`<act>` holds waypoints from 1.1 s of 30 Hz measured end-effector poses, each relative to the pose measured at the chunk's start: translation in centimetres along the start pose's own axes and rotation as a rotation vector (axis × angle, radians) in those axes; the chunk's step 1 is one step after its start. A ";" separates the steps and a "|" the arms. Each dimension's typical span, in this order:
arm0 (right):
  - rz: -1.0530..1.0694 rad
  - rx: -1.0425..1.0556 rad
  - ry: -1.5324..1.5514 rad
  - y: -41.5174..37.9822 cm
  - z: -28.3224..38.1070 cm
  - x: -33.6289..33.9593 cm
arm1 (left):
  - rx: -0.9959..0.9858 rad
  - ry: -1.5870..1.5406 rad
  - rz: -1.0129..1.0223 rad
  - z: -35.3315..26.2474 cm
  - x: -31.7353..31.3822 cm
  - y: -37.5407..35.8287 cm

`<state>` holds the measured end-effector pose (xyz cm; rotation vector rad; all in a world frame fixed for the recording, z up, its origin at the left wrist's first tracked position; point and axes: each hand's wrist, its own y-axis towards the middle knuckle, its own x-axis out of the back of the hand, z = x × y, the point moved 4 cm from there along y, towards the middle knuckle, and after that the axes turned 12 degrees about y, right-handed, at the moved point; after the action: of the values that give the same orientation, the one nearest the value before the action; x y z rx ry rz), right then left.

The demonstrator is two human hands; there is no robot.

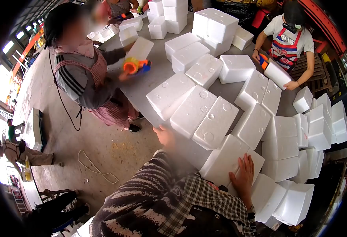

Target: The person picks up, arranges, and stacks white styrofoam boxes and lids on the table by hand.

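Note:
My right hand (244,176) lies flat, fingers stretched out, on a white foam box (219,161) at the near edge of the table. Partly blurred, my left hand (165,136) is at the table's left edge, near another closed foam box (193,106). Its visible fingers look apart, and I see nothing held in it. Round raised marks show on several of the box tops. Across the table a person in a striped apron holds a foam box (277,75) and an orange and blue tape dispenser (263,61).
On the left, a person in a checked apron (102,98) holds a tape dispenser (136,66) and a foam box (140,49). Several foam boxes are stacked at the back (217,25) and on the right (280,136). A loose strap (96,170) lies on the floor.

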<state>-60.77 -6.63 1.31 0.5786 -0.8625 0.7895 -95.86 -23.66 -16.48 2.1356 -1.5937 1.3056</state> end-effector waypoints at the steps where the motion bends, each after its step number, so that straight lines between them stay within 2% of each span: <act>1: -0.001 0.002 -0.004 0.0 0.0 0.0 | 0.005 0.002 -0.004 0.0 0.0 0.0; 14: -0.013 0.027 0.007 -0.1 -0.1 0.1 | -0.006 0.020 -0.067 -0.1 0.0 -0.2; 33: 0.025 -0.003 0.000 0.2 -0.2 0.0 | -0.030 0.004 -0.029 1.1 -1.4 1.2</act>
<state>-60.80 -6.34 1.21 0.5657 -0.8722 0.8107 -96.35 -23.88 -18.53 2.1293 -1.5646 1.2685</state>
